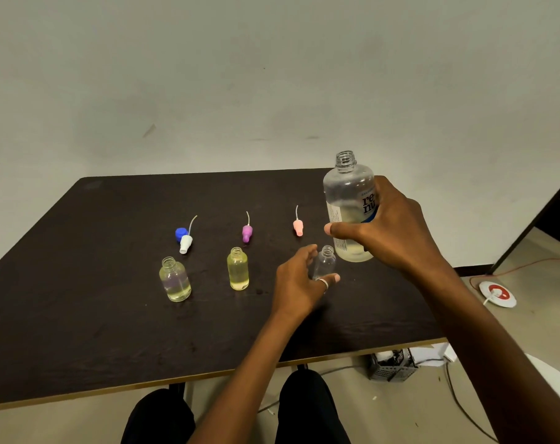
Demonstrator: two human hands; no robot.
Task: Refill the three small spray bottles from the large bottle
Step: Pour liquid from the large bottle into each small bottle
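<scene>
My right hand [387, 230] grips the large clear bottle [347, 193], uncapped and upright, at the table's right side. My left hand [299, 283] curls around the third small bottle [326, 261], which looks empty and stands just left of the large bottle. Two other open small bottles stand further left: the left one [175, 280] partly filled with pale liquid, the middle one [238, 269] nearly full of yellowish liquid. Behind them lie three spray tops with dip tubes: white [185, 243], purple [246, 232] and pink [298, 227].
A blue cap [180, 233] lies beside the white spray top. The dark table [79, 315] has a light front edge [208, 374]. On the floor at right are a red-and-white disc [497, 293], cables and a grey box [392, 366]. My knees show below the table.
</scene>
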